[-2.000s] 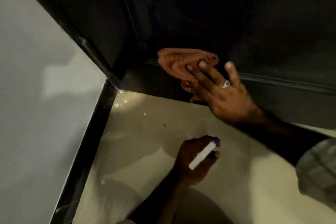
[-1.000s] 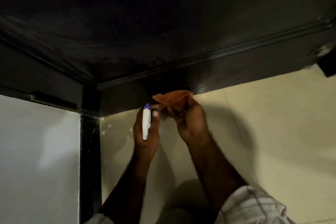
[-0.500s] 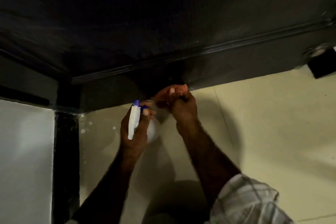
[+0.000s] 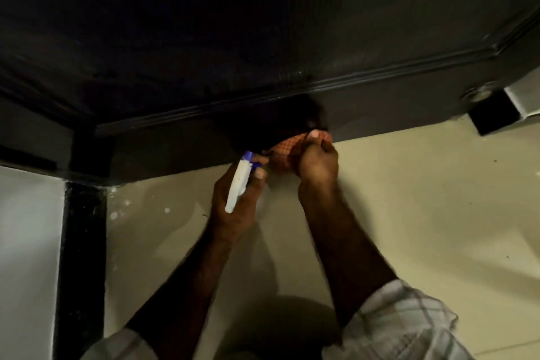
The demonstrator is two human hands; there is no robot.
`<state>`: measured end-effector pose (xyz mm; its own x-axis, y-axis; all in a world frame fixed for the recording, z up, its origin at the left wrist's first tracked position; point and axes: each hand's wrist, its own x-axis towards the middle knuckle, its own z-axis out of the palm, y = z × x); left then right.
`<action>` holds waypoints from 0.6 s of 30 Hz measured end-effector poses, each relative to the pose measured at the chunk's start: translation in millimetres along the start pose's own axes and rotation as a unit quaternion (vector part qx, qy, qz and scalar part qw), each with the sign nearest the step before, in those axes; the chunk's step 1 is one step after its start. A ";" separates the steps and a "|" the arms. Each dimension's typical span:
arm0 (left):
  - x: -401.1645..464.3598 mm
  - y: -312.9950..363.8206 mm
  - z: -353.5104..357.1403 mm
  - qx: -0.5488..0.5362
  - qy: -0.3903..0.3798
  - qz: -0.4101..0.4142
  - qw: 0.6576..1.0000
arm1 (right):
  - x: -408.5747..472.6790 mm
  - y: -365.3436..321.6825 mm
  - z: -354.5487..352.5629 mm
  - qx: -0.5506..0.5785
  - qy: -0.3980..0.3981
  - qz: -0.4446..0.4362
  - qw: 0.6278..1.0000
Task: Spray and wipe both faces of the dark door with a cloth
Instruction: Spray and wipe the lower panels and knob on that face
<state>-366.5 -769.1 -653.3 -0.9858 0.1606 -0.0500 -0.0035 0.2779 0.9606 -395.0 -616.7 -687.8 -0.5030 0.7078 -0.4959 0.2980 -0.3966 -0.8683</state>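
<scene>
The dark door [image 4: 292, 38] fills the top of the view, its bottom rail just above the floor. My right hand [image 4: 317, 162] is closed around a bunched orange checked cloth [image 4: 285, 156], held right at the door's lower edge. My left hand [image 4: 238, 204] grips a white spray bottle [image 4: 237, 184] with a blue nozzle; the nozzle points at the cloth from a finger's width away. The bottle's body is mostly hidden behind my fingers.
Pale tiled floor [image 4: 409, 213] spreads below the door. A black skirting strip [image 4: 83, 242] and a light wall [image 4: 26, 242] stand at the left. A round metal fitting [image 4: 479, 93] sits at the door's lower right corner, beside a black block [image 4: 493, 115].
My right hand took the cloth off the door panel and bunched it low by the bottom edge. My left hand brought the bottle up until its nozzle met the cloth. The view shifted left.
</scene>
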 end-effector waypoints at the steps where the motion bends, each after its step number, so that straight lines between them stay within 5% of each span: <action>1: 2.2 0.4 2.3 0.005 -0.007 0.003 1.000 | -6.1 -20.2 1.5 0.030 0.020 -0.027 0.999; 3: 5.0 0.5 7.0 0.018 -0.021 -0.002 1.000 | -17.7 -53.4 -5.5 0.036 0.055 -0.209 0.976; 5: 6.5 -3.0 11.0 0.000 -0.025 0.009 1.000 | -20.0 -53.5 -20.1 0.009 0.032 -0.403 0.915; 7: 9.7 -2.8 17.5 -0.013 -0.023 0.029 0.999 | -2.5 -19.3 -31.9 -0.106 0.034 -0.452 0.885; 10: 14.0 0.4 28.9 -0.008 -0.027 0.039 0.999 | 18.0 9.0 -32.6 -0.054 0.074 -0.206 0.974; 13: 17.6 1.4 34.3 -0.003 -0.044 0.045 0.998 | 18.1 -36.2 -29.6 0.050 0.091 0.053 0.993; 15: 20.9 4.5 38.3 0.008 -0.052 0.052 0.997 | 11.2 -75.4 -29.8 0.084 0.097 -0.091 0.988; 18: 27.0 5.1 46.2 -0.015 -0.071 0.039 0.997 | 5.9 -93.0 -38.2 0.051 0.099 -0.415 0.903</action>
<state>-385.4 -719.6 -662.3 -0.9497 0.3130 -0.0107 0.0652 0.2310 0.9708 -394.7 -553.3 -609.5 -0.3616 0.8722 0.3293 -0.1969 0.2738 -0.9414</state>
